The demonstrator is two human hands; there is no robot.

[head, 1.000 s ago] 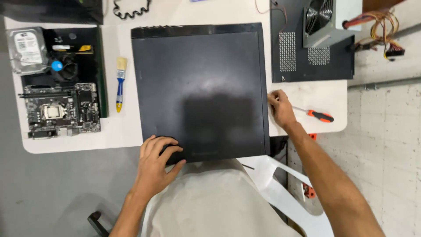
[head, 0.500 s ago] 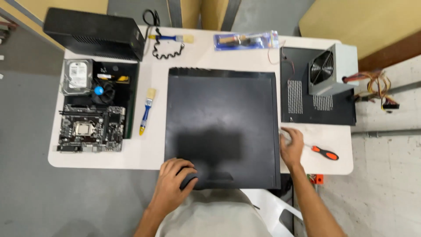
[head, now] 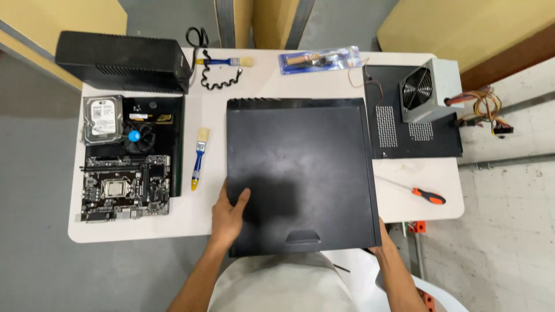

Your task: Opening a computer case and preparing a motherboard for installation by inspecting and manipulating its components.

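A large flat black metal computer case panel (head: 300,173) lies in the middle of the white counter (head: 404,190). The left hand (head: 227,216) grips its left edge, fingers (head: 241,199) curled over the top. The right hand (head: 383,245) holds the near right corner, fingers hidden underneath. A small blue-handled brush (head: 199,158) lies just left.
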